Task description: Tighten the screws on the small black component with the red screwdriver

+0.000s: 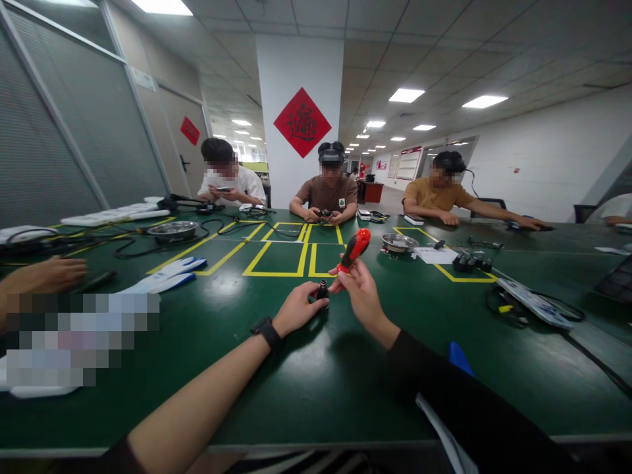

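Observation:
My right hand (pixel 363 293) is closed around a screwdriver with a red and black handle (pixel 357 247). The handle's red end tilts up and to the right, and its tip is hidden by my fingers. Just to the left, my left hand (pixel 300 308) grips a small black cylindrical part with a metal top (pixel 322 289), upright near the green table (pixel 296 395). A dark watch band is on my left wrist. The two hands nearly meet, and I cannot tell whether the screwdriver touches the part.
Metal bowls (pixel 172 230) (pixel 399 243) stand at left and right. Several black parts (pixel 471 263) sit on the right, near a cable and white packet (pixel 536 303). White-blue gloves (pixel 165 275) lie left, by another person's hand (pixel 47 283). Several people sit across the table.

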The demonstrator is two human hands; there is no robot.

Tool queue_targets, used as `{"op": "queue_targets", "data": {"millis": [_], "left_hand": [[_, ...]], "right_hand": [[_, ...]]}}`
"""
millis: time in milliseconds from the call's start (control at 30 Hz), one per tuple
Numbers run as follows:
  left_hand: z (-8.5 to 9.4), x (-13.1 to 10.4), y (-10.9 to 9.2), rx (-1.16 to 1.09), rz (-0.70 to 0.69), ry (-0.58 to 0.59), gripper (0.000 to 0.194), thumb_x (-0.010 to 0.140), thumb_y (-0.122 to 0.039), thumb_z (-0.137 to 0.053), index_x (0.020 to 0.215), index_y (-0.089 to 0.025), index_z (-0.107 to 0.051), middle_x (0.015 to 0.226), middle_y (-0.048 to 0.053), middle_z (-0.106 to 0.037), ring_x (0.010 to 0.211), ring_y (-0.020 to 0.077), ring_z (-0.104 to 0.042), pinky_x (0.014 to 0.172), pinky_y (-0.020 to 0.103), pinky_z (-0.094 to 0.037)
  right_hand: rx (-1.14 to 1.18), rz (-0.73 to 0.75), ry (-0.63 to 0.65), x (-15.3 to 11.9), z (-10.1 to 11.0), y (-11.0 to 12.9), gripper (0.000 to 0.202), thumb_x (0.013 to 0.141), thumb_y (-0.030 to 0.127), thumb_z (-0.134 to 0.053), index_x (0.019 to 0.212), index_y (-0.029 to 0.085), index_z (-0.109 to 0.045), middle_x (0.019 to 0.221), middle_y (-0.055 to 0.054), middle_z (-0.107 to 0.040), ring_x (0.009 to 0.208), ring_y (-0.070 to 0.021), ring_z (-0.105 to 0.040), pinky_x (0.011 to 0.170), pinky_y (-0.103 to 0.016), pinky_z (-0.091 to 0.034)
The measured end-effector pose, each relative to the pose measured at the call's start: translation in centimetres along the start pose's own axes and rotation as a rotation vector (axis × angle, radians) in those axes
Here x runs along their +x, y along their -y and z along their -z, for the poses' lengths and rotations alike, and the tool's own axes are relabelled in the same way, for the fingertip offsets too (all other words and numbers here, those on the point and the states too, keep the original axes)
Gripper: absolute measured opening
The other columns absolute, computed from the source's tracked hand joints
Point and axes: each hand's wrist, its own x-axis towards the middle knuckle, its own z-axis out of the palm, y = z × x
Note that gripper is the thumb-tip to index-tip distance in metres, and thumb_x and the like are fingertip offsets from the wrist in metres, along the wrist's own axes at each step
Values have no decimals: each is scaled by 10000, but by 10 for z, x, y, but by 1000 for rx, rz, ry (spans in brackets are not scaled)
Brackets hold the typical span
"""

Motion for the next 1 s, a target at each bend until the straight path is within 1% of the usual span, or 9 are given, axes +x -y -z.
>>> {"op": "queue_targets", "data": {"millis": [133,267,333,433,500,600,767,900,1000], "left_hand": [[1,-1,-2,7,9,4,160,768,-305,-574,840,-164,-594,795,20,-579,728,157,-526,673,259,-398],[1,-1,-3,11,21,6,171,765,-304,-575,858,-162,-598,807,26,-582,736,161,-527,684,267,-404],[1,-1,-3,7,18,5,171,765,-303,-575,855,-160,-600,806,27,-583,735,161,-528,683,269,-406],[0,-1,-3,8,22,-8,165,764,-306,-577,831,-157,-602,791,25,-583,724,160,-530,672,268,-406],[0,-1,-2,16,26,-14,162,762,-304,-581,825,-156,-601,784,23,-583,719,158,-529,667,265,-405],[0,-2,-3,25,13,-14,165,761,-304,-586,832,-156,-600,783,22,-580,715,155,-526,659,261,-402],[1,-3,-4,29,-3,-10,168,764,-306,-585,841,-157,-596,783,23,-573,711,154,-518,652,257,-398],[1,-2,-3,50,-12,1,181,767,-316,-579,844,-152,-593,786,25,-573,708,152,-519,652,259,-401],[1,-1,-2,54,-10,6,185,761,-311,-582,847,-148,-597,788,27,-578,713,153,-523,659,262,-408]], "right_hand": [[-28,1,-25,1,1,1,264,784,285,-596,998,196,-469,844,-1,-603,552,-84,-588,550,-221,-498],[-6,22,-86,2,2,-1,389,700,258,-688,972,225,-413,703,66,-565,473,-83,-559,481,-209,-479],[11,15,-73,2,3,0,372,719,270,-670,988,226,-417,720,59,-572,485,-83,-562,499,-216,-486],[28,-18,-11,1,2,3,268,812,321,-553,1033,207,-453,812,3,-605,551,-89,-582,572,-243,-503],[22,-22,5,0,1,4,273,836,340,-511,1067,202,-466,856,-20,-611,568,-92,-586,583,-251,-504],[-8,-4,-24,0,0,2,265,815,338,-544,1035,206,-475,878,-17,-605,541,-82,-579,557,-239,-497],[-38,36,-73,0,-1,1,289,738,284,-651,927,224,-441,795,51,-542,485,-66,-559,500,-206,-474],[-48,23,-29,-1,-2,4,245,791,307,-587,988,208,-482,830,25,-545,518,-66,-555,539,-212,-475],[-63,13,-7,-2,-2,3,274,806,332,-560,1037,194,-508,835,7,-558,529,-73,-550,560,-225,-478]]}}
